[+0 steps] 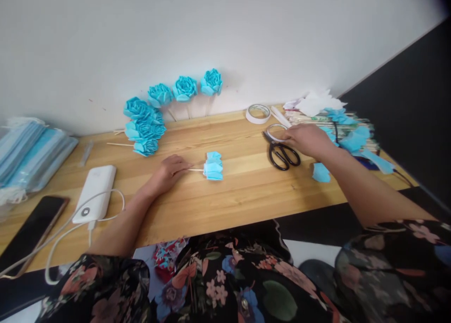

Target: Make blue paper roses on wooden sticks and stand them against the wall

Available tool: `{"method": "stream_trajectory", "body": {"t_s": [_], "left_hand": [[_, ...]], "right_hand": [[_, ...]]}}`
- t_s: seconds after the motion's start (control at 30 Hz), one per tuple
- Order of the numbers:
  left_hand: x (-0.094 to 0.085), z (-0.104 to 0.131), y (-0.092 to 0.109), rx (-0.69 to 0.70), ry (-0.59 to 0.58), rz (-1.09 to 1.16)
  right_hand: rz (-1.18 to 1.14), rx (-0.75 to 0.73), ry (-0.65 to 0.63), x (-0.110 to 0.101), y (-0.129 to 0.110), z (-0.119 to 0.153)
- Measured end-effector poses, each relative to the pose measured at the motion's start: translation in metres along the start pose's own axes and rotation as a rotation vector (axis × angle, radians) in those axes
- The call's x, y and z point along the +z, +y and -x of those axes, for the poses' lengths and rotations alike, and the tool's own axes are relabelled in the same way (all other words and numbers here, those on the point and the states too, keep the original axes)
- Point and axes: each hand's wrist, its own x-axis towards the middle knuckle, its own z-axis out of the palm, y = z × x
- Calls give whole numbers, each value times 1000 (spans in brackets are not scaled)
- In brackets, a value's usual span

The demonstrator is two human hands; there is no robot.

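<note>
My left hand [168,171] rests on the wooden table [239,196] and pinches a thin wooden stick whose far end carries a half-formed blue paper flower [213,165]. My right hand [307,140] reaches to the right and lies over a ring of tape [274,133], just above the black scissors [282,154]. Whether its fingers grip the ring is hidden. A second white tape roll [258,114] lies further back.
Finished blue paper roses [165,104] on sticks lean against the wall. Blue paper scraps and bundled sticks [345,125] lie at the right. A stack of face masks [28,149], a white power bank [95,191] with cable and a phone [31,229] sit at the left.
</note>
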Motion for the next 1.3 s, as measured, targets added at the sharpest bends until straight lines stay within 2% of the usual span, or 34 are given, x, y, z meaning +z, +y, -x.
{"method": "stream_trajectory", "body": {"t_s": [0.07, 0.13, 0.2, 0.27, 0.3, 0.37, 0.47, 0.57, 0.63, 0.83, 1.07, 1.2, 1.3], "left_hand": [[-1, -1, 0, -17, -1, 13], [-3, 0, -1, -37, 10, 30], [-6, -1, 0, -65, 56, 50], [-13, -4, 6, -121, 143, 87], [-17, -7, 12, -156, 192, 117], [-28, -16, 31, -220, 277, 198], [-40, -40, 68, -238, 263, 312], [-40, -63, 95, -241, 198, 373], [-31, -74, 102, -260, 189, 392], [-1, -79, 98, -341, 287, 354], [11, -76, 94, -403, 328, 325], [12, -77, 94, -325, 302, 222], [9, -76, 94, -217, 337, 62]], "right_hand": [[-54, 38, -12, -10, -3, -2], [-230, 45, 63, -20, -18, 1], [-538, 22, 142, -27, -46, 10], [-811, -76, 109, -29, -80, 20], [-896, -142, 80, -29, -98, 24], [-922, -231, 36, -26, -126, 30], [-838, -383, 59, -24, -149, 32], [-727, -495, 183, -25, -155, 28], [-663, -528, 265, -26, -157, 26], [-560, -519, 366, -21, -163, 29], [-550, -491, 404, -10, -173, 31], [-543, -497, 392, -8, -177, 31], [-538, -519, 387, -7, -178, 31]]}}
